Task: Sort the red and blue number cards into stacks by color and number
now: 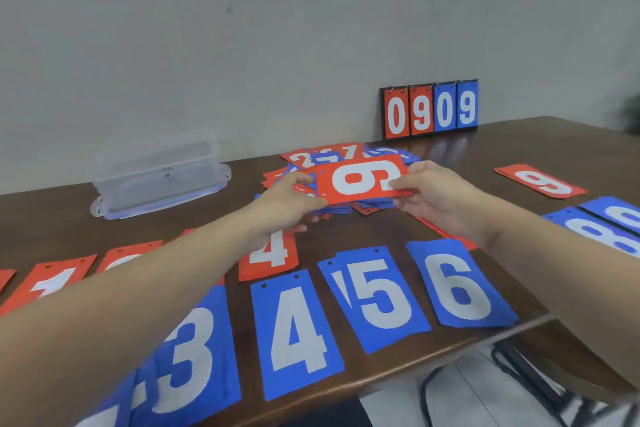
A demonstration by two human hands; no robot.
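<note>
both hands hold one red 9 card (pixel 363 180) just above the mixed pile (pixel 349 158) mid-counter. left hand (pixel 289 199) pinches its left end, right hand (pixel 434 196) pinches its right end, thumbs on top. near row on the counter (pixel 433 149): blue 3 (pixel 187 350), 4 (pixel 296 333), 5 (pixel 375 298), 6 (pixel 459 282). red 9 stack (pixel 540 181) far right.
</note>
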